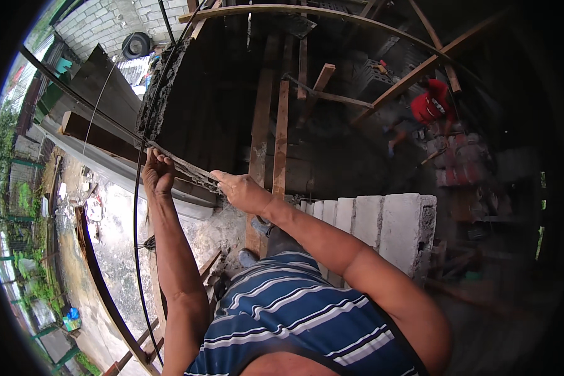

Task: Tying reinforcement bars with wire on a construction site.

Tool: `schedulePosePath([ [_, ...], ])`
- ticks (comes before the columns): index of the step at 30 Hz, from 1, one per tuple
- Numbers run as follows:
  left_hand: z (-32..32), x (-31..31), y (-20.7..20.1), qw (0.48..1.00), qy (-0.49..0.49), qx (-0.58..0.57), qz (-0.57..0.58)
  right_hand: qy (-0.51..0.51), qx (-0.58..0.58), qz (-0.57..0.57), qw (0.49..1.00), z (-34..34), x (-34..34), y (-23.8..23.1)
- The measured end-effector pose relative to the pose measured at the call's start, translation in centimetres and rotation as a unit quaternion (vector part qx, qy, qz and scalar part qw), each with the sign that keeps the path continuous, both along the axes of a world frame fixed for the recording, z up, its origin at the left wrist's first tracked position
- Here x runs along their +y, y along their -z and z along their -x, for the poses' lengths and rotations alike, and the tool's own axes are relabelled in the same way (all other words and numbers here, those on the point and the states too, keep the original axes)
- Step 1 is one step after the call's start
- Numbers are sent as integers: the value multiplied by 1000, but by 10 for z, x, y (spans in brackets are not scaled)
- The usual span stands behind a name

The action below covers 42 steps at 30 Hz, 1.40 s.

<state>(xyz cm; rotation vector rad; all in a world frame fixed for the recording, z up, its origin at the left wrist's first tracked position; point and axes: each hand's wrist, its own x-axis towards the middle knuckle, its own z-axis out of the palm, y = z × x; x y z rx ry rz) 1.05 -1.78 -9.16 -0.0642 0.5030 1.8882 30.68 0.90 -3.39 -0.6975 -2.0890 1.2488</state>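
My left hand [160, 172] is raised with its fingers curled, beside a long dark rod [138, 213] that runs up past it. What those fingers grip is too small to make out. A thin grey bar [183, 164] slants from near this hand down to my right hand [243, 192], whose thumb and fingers close on its lower end. Just under the bar lies a wooden beam [97, 135] along the wall's edge. Another dark rod [75, 94] comes in from the upper left and crosses the first close to my left fingers.
Narrow planks [281, 138] stretch ahead over a dark space. To my right stands a row of grey concrete blocks [401, 229]. Lower down, a person in red [431, 105] works by stacked blocks [460, 160]. Timber braces [413, 78] cross above, and a tyre [136, 46] lies at upper left.
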Motion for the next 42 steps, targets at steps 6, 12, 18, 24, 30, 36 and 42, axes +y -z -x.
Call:
schedulePosePath([
  [6,-6,-6,-15,981,-16,164,100,-61,-143,305,940,-1,10,-45],
  [12,-50,-15,-48,842,-107,425,314,-14,-40,-47,998,6,-12,14],
  [18,-8,-2,-60,538,11,730,421,4,-35,-7,999,15,-34,-8],
  [24,-19,2,-67,441,2,785,436,50,102,-149,982,25,-33,21],
  [30,-38,-14,-72,832,22,492,257,-24,-33,480,876,3,-24,-39],
  [36,-8,-25,-12,956,-123,186,189,-18,-79,196,977,15,-29,-16],
  [42,-2,-15,-17,982,-85,49,163,45,-106,24,993,14,-29,-1],
])
